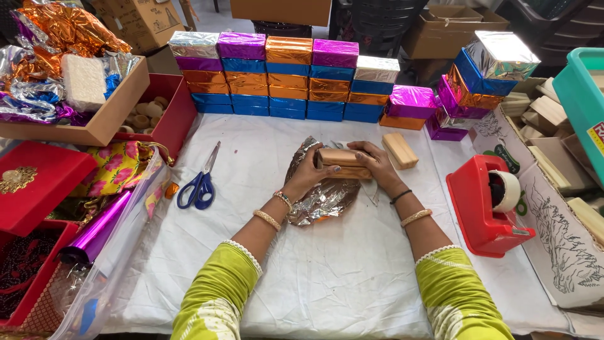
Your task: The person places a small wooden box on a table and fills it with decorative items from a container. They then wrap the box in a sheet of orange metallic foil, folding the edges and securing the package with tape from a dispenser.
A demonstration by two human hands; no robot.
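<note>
Both hands (343,165) grip smooth wooden block (343,162) on crinkly foil (321,189).

Person's arms, seen from above. Both forearms are bare below sleeves of yellow-green cloth with a faint pale pattern, each sleeve (217,296) ending in a narrow white scalloped lace edge. The left hand (308,173) has a thin beaded bracelet at the wrist and a gold bangle (267,220) lower on the forearm. The right hand (376,162) has a thin black thread band (400,197) and a gold bangle beneath it.
</note>
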